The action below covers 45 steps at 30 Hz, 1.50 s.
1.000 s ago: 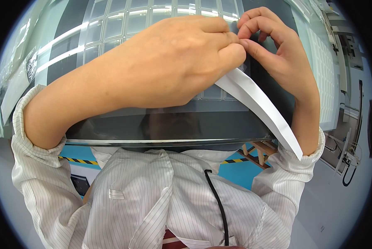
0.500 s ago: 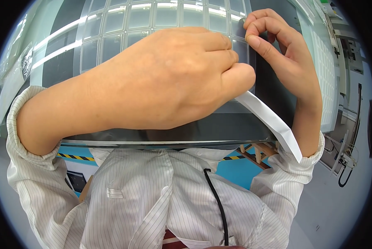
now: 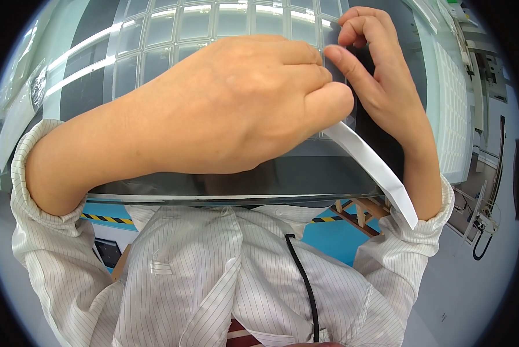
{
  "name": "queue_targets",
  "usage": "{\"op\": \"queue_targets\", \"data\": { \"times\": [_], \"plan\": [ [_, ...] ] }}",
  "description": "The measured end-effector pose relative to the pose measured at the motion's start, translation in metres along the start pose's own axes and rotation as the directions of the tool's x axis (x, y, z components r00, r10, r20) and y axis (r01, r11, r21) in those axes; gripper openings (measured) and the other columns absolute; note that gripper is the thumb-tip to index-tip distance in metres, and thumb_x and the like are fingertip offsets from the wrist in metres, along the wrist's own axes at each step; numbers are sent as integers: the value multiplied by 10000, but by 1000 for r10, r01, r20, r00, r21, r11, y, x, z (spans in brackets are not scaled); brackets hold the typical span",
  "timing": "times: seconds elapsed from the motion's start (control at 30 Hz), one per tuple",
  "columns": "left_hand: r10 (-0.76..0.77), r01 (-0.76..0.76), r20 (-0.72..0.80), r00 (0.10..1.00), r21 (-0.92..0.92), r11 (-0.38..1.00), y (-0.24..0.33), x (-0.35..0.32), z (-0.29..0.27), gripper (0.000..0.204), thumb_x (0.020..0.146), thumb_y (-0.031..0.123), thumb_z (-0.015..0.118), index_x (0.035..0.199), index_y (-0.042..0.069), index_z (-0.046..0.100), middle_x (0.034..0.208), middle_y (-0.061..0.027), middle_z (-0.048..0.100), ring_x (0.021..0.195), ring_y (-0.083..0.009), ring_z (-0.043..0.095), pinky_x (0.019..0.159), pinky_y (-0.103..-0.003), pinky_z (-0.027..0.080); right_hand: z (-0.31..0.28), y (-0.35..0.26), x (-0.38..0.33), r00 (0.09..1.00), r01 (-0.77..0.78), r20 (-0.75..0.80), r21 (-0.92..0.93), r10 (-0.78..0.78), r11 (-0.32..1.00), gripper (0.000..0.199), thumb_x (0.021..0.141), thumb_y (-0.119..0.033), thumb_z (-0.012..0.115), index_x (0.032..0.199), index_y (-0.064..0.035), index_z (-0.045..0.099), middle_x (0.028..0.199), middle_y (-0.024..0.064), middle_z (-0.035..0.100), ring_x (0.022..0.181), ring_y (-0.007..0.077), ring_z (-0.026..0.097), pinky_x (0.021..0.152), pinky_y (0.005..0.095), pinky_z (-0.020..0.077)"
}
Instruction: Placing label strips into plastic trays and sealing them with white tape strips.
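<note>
My left hand (image 3: 253,101) reaches across the middle, back of the hand up, fingers curled closed. A folded white strip (image 3: 381,165), like paper or tape, comes out from under its thumb side and slants down toward my right forearm. Its gripped end is hidden under the hand. Up on the right, my right hand (image 3: 378,75) has bent fingers, with the thumb tip apart from the index finger and nothing visible between them. Both hands are over a clear plastic tray (image 3: 231,22) with a grid of square compartments; my left hand covers much of it.
The tray lies on a dark glossy table surface (image 3: 236,180), its front edge close to my body. Clear plastic wrapping (image 3: 22,110) is at the left. Another white gridded tray (image 3: 453,110) stands at the right. A wooden frame (image 3: 360,214) shows below the table edge.
The right thumb and index finger have moved apart, and that hand has shifted slightly left and up. My left hand, with the strip, has moved a little left and up.
</note>
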<state>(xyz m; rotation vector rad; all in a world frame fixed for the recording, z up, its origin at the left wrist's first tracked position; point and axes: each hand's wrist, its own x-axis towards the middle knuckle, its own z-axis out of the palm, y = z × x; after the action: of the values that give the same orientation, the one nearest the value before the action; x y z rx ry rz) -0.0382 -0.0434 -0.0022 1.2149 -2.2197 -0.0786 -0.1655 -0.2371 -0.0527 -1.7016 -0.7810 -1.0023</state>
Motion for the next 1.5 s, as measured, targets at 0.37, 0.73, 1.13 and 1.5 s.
{"op": "queue_targets", "data": {
  "times": [0.37, 0.73, 1.13, 1.5],
  "plan": [
    [-77, 69, -133, 988, -61, 996, -17, -4, -20, 154, 839, 6, 685, 949, 15, 577, 823, -144, 601, 753, -346, 604, 643, -434, 453, 14, -85, 62, 357, -927, 34, -114, 934, 358, 246, 929, -128, 718, 1107, 17, 631, 993, 21, 635, 920, 86, 588, 827, 219, 467],
    [-420, 507, 296, 858, -352, 787, 5, -22, -37, 93, 933, 98, 585, 925, 7, 572, 712, -152, 594, 634, -349, 580, 595, -422, 456, 45, -99, 53, 487, -782, 78, -405, 870, 474, 77, 859, 40, 707, 933, 53, 723, 850, 106, 735, 735, 141, 677, 673, 253, 525],
    [-486, 513, 181, 855, -433, 742, 29, -78, -21, 49, 919, 62, 594, 918, 14, 583, 721, -115, 581, 634, -294, 580, 568, -381, 451, 85, -85, 38, 761, -347, 270, -598, 589, 722, 226, 742, 67, 793, 909, -1, 657, 888, 113, 694, 729, 211, 624, 624, 296, 488],
    [-403, 395, 40, 914, -306, 866, 37, -115, -39, 96, 804, -6, 654, 883, 6, 601, 855, -109, 640, 768, -284, 616, 662, -380, 491, 78, -42, 76, 455, -761, 106, -470, 884, 448, 108, 981, -90, 646, 990, 17, 639, 1113, 61, 623, 954, 85, 540, 831, 229, 431]
  ]
}}
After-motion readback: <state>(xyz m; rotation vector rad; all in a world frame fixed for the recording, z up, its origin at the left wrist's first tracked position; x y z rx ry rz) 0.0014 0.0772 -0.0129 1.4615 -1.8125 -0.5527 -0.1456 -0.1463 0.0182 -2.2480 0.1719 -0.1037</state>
